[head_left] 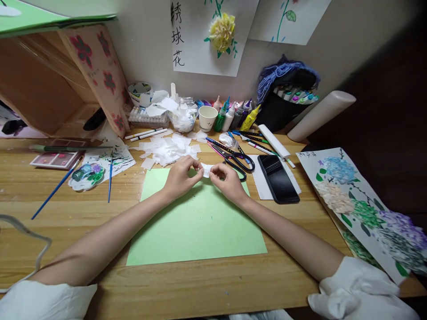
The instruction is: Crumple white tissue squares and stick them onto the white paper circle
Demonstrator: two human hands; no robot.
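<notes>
A small white paper piece [206, 170] is stretched between my two hands, above the upper edge of a light green sheet [196, 222]. My left hand [183, 175] pinches its left side between thumb and fingers. On the other side, my right hand [227, 180] grips it the same way. Just behind my left hand lies a loose pile of white paper pieces [171, 149]. Black-handled scissors [233, 155] rest on the wooden table [167, 289] behind my right hand.
A black phone [278, 178] lies right of the green sheet. Paint bottles [229, 119], a paper cup [207, 118] and a black pen holder [287, 104] stand at the back. Brushes and a palette [87, 175] are left; a flower picture [360, 209] is right.
</notes>
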